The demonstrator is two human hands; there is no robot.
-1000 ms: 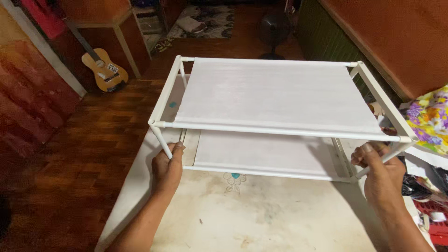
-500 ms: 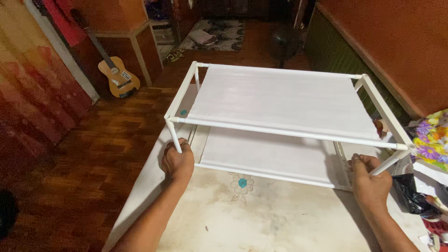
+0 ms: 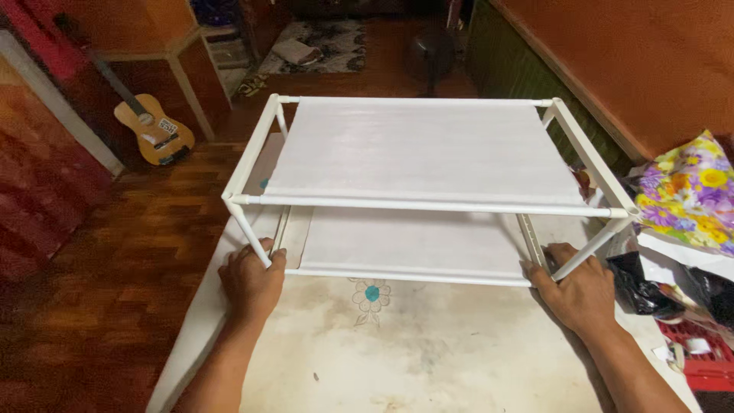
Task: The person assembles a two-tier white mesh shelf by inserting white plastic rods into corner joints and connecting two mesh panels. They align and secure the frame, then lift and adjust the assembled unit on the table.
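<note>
A white two-tier rack (image 3: 428, 149) of plastic tubes and fabric shelves stands on a stained white table (image 3: 428, 352). My left hand (image 3: 251, 281) grips the rack's near left leg where it meets the lower bar. At the near right corner, my right hand (image 3: 579, 294) is closed around the right leg. The upper shelf spans the middle of the view, and the lower shelf (image 3: 417, 243) shows beneath it.
A small guitar (image 3: 151, 130) leans against a wooden cabinet at the far left on the wood floor. A flowered bag (image 3: 688, 191), black plastic and a red basket (image 3: 707, 367) crowd the right edge. A rug and a fan lie beyond the rack.
Both hands have kept their grip on the rack's near legs. The view has shifted, so the rack now sits more centred, and a flower print on the table shows in front of it.
</note>
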